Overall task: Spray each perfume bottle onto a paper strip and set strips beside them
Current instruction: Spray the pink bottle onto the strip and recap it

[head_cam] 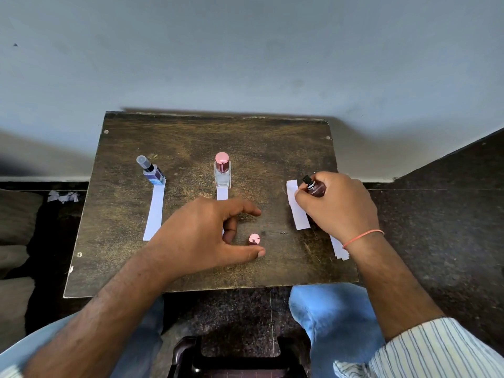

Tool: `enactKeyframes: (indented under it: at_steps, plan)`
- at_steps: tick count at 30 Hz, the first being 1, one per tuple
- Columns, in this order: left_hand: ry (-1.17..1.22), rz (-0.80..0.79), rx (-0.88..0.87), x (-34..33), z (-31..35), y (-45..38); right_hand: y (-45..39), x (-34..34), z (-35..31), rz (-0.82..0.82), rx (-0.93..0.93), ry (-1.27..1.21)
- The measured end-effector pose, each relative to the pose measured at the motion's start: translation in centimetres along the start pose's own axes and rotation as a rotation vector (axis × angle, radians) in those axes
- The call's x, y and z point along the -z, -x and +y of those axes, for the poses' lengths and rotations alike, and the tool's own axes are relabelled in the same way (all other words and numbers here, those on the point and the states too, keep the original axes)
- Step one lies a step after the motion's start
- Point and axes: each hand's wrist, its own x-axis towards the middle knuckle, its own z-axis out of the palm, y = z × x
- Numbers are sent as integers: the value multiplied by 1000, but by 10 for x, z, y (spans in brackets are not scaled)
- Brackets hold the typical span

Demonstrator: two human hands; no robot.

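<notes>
A blue perfume bottle (154, 173) with a clear cap stands at the left of the wooden table (191, 148), with a paper strip (153, 211) in front of it. A clear bottle (222, 173) with a pink cap stands in the middle, its strip (222, 194) mostly hidden under my left hand (207, 233). That hand is open, thumb and fingers spread around a loose pink cap (254, 239). My right hand (338, 205) grips a dark red bottle (315, 188) with a bare black nozzle, beside a third strip (297, 208).
Another paper strip (339, 248) lies under my right wrist near the table's right edge. Torn paper scraps (63, 196) lie on the dark floor to the left. A wall rises right behind the table. My knees and a dark stool (191, 356) are below the front edge.
</notes>
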Motion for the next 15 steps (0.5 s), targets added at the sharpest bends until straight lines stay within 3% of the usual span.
enactKeyframes:
  at_steps: [15]
  plan:
    - [-105, 12, -9, -3, -2, -3, 3, -1, -5, -8, -34, 62]
